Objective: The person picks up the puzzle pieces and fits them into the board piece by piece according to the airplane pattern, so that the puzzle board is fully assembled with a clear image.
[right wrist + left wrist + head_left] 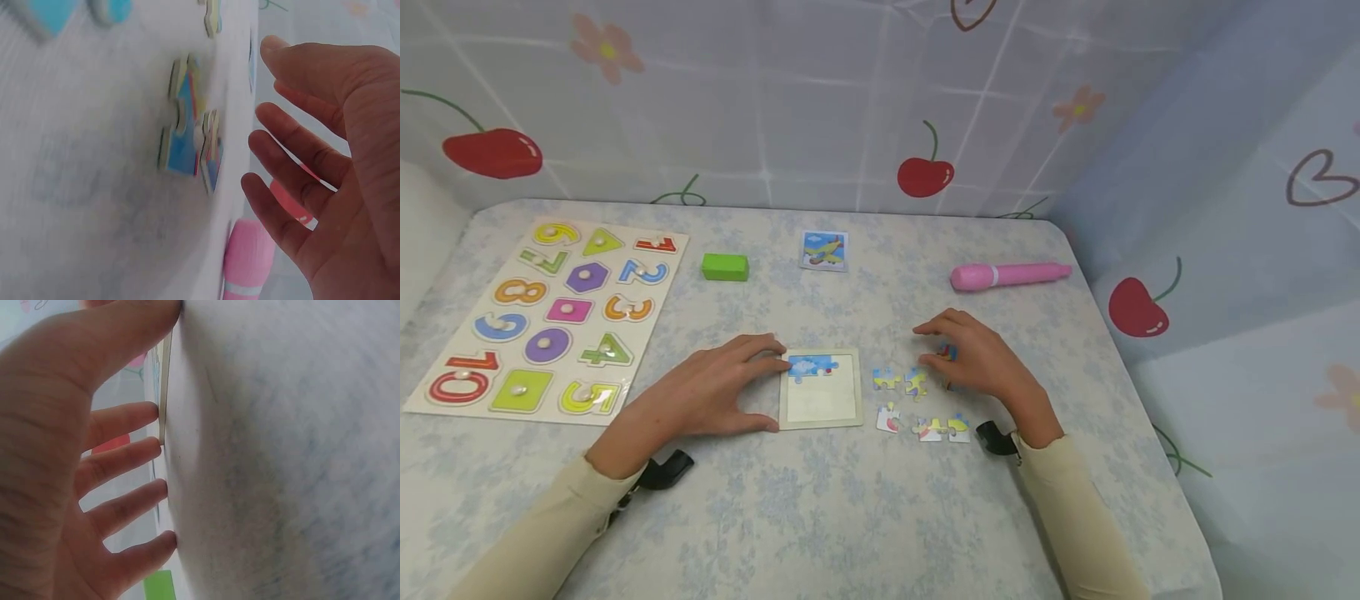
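Observation:
My left hand (pixel 718 387) rests at the left side of a square puzzle tray (pixel 859 387). Its thumb and forefinger touch the tray's edge; in the left wrist view its fingers (pixel 128 456) are spread and fairly straight. Joined blue sky jigsaw pieces (pixel 812 367) lie in the tray's upper left. My right hand (pixel 973 354) hovers just right of the tray with nothing visible in its grasp, its fingers apart. Beneath it are blue jigsaw pieces (pixel 181 147), partly hidden in the head view. Several loose pieces (pixel 929 429) lie between the tray and my right wrist.
A small airplane picture card (pixel 824 252) lies behind the tray, with a green block (pixel 726 267) to its left. A number and shape peg board (pixel 655 321) covers the table's left side. Back right lies a pink wand-like object (pixel 1011 276). Patterned curtains (pixel 820 100) hang behind.

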The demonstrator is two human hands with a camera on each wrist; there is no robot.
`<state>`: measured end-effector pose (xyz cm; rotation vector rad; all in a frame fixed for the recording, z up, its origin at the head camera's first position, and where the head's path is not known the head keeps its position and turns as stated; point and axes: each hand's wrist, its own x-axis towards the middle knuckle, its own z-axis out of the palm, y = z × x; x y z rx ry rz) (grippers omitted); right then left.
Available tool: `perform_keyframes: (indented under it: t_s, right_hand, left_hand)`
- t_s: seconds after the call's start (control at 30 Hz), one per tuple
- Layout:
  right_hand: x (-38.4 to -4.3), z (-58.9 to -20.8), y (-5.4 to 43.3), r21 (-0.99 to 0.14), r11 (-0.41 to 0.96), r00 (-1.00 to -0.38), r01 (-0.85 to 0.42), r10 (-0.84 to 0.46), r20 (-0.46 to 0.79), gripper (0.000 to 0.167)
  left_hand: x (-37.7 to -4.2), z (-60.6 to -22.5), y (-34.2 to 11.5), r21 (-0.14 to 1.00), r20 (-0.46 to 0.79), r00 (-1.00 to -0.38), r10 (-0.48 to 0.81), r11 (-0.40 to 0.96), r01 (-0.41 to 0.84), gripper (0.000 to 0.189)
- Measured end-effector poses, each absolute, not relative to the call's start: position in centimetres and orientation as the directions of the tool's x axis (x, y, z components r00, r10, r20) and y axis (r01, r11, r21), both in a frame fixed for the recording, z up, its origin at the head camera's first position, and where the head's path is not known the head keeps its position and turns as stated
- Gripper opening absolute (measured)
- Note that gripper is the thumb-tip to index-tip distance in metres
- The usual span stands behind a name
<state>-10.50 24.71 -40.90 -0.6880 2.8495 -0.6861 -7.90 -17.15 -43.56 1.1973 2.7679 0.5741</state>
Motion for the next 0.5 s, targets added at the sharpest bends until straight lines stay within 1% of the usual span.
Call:
perform_keyframes:
  t_s: [0.2,0.5]
  right_hand:
    - [-10.3,-40.9,25.8,-0.462,0.806,-0.897,-0.370,-0.439,-0.047,0.042]
    - [-10.0,-41.0,27.3,-0.452,0.817,-0.902,-0.358,-0.427,-0.058,0.045]
  left_hand:
    - [-7.8,-43.6,-17.3,0.370,0.082,-0.694,0.715,0.625,0.687,0.081]
    - [-7.9,-43.5,-17.3,0.374,0.079,-0.693,0.716,0.623,0.687,0.081]
